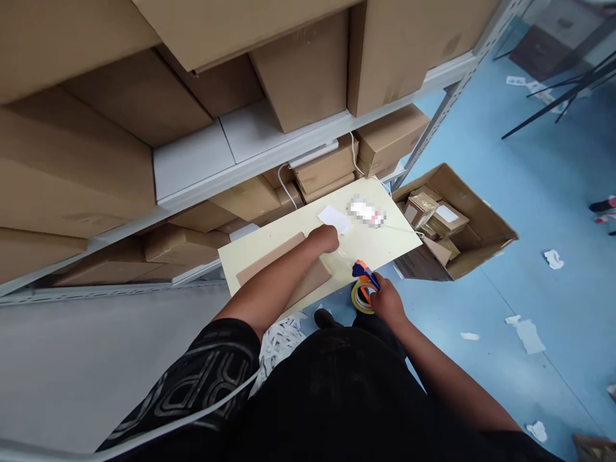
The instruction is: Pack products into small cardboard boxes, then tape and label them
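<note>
My left hand (325,239) rests closed on the far end of a flat brown cardboard parcel (308,277) that lies on a small pale yellow table (385,244). A white label (334,219) lies just beyond its knuckles. My right hand (387,301) grips a tape dispenser (363,289) with a blue and orange handle and a yellowish tape roll, held at the table's near edge. A thin strip of clear tape seems to run from the dispenser toward the parcel.
Grey metal shelving (250,160) packed with cardboard boxes fills the left and top. An open carton (481,224) of small wrapped packages sits on the blue floor right of the table. Paper scraps (527,333) litter the floor. Shredded white paper (282,337) lies below the table.
</note>
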`<state>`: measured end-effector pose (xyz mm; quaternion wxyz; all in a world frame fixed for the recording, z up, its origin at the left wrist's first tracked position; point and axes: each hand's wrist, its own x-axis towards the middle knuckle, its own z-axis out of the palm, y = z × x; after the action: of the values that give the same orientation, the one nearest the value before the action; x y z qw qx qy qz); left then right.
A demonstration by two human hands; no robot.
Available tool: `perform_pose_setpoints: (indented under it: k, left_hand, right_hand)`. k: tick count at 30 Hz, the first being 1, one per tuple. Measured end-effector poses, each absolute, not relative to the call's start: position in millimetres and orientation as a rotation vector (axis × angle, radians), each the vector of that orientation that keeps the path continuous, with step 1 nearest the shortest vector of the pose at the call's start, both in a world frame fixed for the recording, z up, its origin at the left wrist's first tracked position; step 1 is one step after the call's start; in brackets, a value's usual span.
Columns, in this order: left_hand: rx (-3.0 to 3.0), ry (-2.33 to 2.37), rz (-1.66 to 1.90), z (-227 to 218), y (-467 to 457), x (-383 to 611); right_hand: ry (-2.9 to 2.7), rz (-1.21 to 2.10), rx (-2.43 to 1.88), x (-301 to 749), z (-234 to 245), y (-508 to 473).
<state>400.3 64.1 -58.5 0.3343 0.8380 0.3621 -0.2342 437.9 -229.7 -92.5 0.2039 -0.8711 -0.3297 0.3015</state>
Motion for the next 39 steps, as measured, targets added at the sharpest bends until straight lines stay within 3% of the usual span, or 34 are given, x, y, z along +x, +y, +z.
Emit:
perform_pose_setpoints:
  k: [6,11,16,20,24,29,34,39]
  left_hand:
    - [2.380,0.862,-0.783,-97,60,401]
    - [2.484,0.810,-0.908,-101,52,382]
    - [2.761,0.736,-0.546,-66,57,354]
    - [2.721,1.272,-0.114,-34,67,278]
    - [2.332,1.780,-0.115,-30,62,175]
    - [2.342,1.494,-0.125,-32,19,95]
    - [2.686,0.976,-0.215,-36,-33,83]
    - [2.738,1.131,-0.092,-61,-52,108]
  right_hand:
    - [-1.055,1.104,-2.431,414,-119,-246]
    - [-1.180,1.296,-2.257,405,-128,-225]
    - [-1.226,1.322,-2.200,402,-129,-207]
    - [-1.216,1.336,-2.246,394,-130,-194]
    - [-1.200,1.349,-2.305,394,-128,-175]
    - [-1.206,1.266,-2.406,415,-120,-125]
    - [-1.314,1.231,-2.417,437,-113,-65]
    - [-1.407,1.265,-2.365,440,-115,-28]
